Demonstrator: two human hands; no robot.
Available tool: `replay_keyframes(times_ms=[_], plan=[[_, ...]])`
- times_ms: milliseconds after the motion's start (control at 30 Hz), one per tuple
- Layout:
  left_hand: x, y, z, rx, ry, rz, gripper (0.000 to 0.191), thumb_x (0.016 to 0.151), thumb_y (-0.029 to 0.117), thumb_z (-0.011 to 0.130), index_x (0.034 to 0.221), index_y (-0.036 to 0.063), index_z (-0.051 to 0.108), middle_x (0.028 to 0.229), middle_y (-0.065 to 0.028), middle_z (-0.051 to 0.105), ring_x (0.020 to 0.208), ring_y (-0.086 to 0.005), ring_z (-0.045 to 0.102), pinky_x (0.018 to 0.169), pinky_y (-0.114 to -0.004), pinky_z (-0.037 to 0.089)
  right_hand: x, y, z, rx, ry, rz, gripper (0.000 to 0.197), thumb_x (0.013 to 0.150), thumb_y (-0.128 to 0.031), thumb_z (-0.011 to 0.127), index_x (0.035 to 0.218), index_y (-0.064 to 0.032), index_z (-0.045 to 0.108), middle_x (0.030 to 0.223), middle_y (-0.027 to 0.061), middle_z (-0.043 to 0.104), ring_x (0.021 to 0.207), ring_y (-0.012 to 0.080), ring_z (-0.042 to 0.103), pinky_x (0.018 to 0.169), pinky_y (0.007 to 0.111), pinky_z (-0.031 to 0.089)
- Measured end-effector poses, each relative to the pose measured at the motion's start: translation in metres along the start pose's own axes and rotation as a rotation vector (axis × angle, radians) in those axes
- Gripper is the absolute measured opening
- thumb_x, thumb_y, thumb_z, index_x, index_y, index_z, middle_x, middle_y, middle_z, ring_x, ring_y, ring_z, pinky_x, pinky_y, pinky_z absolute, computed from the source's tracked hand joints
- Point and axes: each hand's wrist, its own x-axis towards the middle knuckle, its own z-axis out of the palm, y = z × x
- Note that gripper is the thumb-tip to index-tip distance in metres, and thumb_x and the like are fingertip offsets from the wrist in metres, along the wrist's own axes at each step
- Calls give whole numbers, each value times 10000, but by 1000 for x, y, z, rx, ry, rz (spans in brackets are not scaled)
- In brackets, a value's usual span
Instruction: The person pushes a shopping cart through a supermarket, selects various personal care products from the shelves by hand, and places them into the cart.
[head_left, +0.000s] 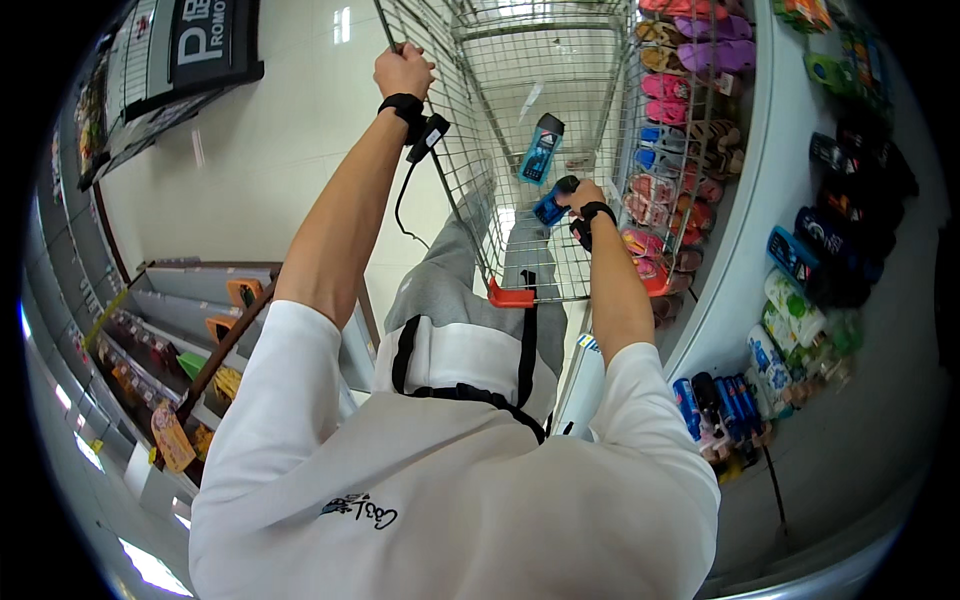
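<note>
My left hand (405, 69) is closed around the top side rail of a wire shopping cart (517, 30). Inside the near end of the cart, my right hand (588, 195) grips a dark blue bottle (552, 212) by its black-capped end. The bottle points down and to the left, and my fingers partly cover the cap. Just beyond it, a light blue Adidas bottle (540, 154) with a dark cap rests in the cart. Both wrists wear black straps with small devices, and a cable hangs from the left one.
Slippers (664, 150) in many colours line a low shelf along the cart's right side. Several toiletry bottles (795, 255) stand on the white shelf (720, 300) at right. A display rack (210, 330) is at left, and a black promotion stand (217, 37) lies farther ahead.
</note>
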Motion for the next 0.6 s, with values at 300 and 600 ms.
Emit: replay_keyframes(times_ms=[300,600], plan=[[-3,4,-1,-15,-17,7,257,963,127,454,998,-107,554,934,-145,659,662,-199,680,490,-290,547,26,53,60,36,-336,254,528,643,-366,842,947,28,664,806,147,667,642,223,661,522,368,534],[-2,4,-2,-16,-25,30,248,962,121,457,990,-107,549,929,-144,662,679,-191,681,502,-287,548,13,-15,8,-722,-229,42,449,728,-368,692,1118,-145,676,1163,72,657,1046,261,641,827,401,516]])
